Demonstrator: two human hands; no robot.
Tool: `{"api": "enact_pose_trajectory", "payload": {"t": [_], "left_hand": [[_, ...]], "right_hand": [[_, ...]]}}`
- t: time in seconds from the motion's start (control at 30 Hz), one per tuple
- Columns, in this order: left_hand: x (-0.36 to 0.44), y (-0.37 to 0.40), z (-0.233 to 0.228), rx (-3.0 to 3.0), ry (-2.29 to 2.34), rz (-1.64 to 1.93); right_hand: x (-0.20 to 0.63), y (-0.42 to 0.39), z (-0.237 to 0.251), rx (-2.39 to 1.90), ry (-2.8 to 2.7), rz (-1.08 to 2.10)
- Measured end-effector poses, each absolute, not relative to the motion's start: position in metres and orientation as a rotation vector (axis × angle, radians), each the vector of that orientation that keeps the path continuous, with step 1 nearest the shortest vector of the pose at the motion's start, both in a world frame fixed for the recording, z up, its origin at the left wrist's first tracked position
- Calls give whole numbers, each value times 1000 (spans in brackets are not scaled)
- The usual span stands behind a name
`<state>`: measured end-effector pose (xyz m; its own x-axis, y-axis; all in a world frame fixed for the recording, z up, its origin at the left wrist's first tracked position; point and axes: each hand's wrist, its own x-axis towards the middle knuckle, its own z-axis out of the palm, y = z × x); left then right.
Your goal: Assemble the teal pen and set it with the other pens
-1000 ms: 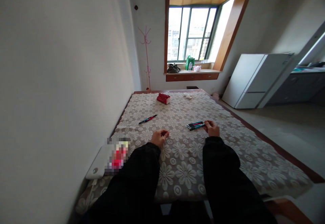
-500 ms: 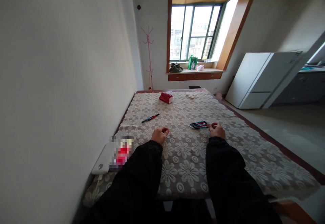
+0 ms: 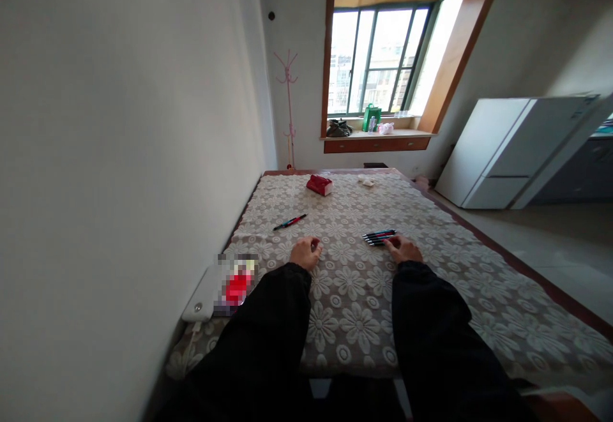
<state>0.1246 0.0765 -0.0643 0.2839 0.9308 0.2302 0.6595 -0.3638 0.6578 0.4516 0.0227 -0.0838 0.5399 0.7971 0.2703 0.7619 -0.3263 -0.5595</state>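
A: Near edge first?
B: Left hand (image 3: 305, 253) at 11 o'clock, loosely curled on lace cloth (image 3: 349, 320), nothing visibly held. Right hand (image 3: 403, 249) at 1 o'clock, flat and mostly open, fingertips touching pen bundle (image 3: 379, 237), not gripping.
A: Farther out?
B: Lone pen (image 3: 290, 222) at 11, well apart. Red box (image 3: 319, 184) at 12, far.
A: Risk?
B: Probably pens rolling or scattering under a sideways nudge; lace holes could snag tips.
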Motion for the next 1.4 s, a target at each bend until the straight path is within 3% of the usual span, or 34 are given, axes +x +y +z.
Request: {"api": "enact_pose_trajectory", "payload": {"t": [0.17, 0.3, 0.43, 1.4], "left_hand": [[134, 100, -52, 2096, 1645, 745], [132, 125, -49, 2204, 1966, 926], [124, 138, -57, 2171, 2132, 804], [95, 152, -57, 2210, 1932, 710]], "right_hand": [[449, 26, -86, -2035, -1318, 118], [448, 31, -88, -1942, -1383, 165], [443, 34, -87, -1845, -1465, 151], [419, 31, -85, -1630, -1725, 223]]}}
